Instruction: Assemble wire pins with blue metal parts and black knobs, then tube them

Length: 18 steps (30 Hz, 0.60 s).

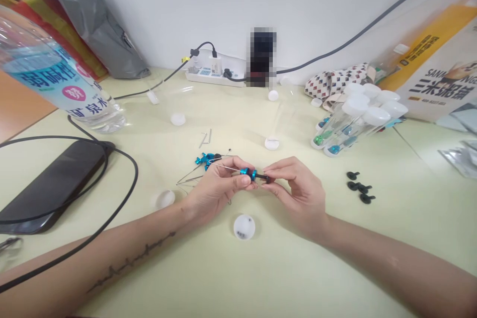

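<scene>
My left hand (219,184) is closed around a small blue metal cylinder (248,173) with thin wires running off to the left. My right hand (298,189) pinches the black tip (265,177) at the cylinder's right end. Both hands meet above the pale yellow table (238,268). Other blue metal parts (204,159) lie just behind my left hand. A white cap (244,227) holding tiny dark pieces sits below my hands.
A water bottle (55,79) lies at left above a black phone (52,186) looped by a black cable (122,194). Clear tubes with white caps (357,119) lie at right, small black parts (359,189) near them. A power strip (212,75) lies at the back wall.
</scene>
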### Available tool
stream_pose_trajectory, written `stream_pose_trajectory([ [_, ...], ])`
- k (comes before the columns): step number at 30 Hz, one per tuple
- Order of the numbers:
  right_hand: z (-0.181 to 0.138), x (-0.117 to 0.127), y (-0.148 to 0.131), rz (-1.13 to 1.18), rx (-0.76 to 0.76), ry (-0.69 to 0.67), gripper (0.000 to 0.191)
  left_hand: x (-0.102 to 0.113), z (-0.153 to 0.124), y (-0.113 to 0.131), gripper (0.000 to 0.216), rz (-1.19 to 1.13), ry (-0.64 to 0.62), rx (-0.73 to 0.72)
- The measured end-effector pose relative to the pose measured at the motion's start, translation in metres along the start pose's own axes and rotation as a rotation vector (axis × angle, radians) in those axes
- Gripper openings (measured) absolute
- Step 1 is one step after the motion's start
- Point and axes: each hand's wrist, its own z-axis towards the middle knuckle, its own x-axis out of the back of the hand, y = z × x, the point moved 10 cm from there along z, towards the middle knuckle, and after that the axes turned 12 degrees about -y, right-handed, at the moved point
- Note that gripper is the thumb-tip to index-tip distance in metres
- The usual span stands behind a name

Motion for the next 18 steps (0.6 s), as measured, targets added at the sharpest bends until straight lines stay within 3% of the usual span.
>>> stream_pose_trajectory([
  [18,0.0004,0.0002,-0.0109,-0.079,0.077,-0.007,0.026,0.0024,-0.0002,-0.0008,0.016,0.015,0.042,0.02],
])
